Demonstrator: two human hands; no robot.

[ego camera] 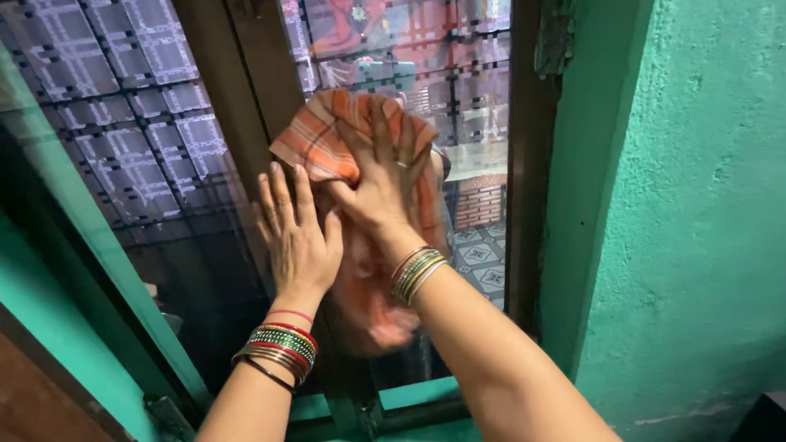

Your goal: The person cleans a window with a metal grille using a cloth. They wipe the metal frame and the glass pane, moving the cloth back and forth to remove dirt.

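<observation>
My right hand presses an orange checked cloth flat against the glass of a window pane, fingers spread over the cloth. The cloth hangs down below the hand, its lower end blurred. My left hand rests open with fingers up against the dark wooden window frame just left of the cloth, holding nothing. Both wrists wear several coloured bangles.
A second glass pane lies to the left, reflecting a grid pattern. A green-painted frame edge runs diagonally at lower left. A rough green wall fills the right side, and a green sill sits below the panes.
</observation>
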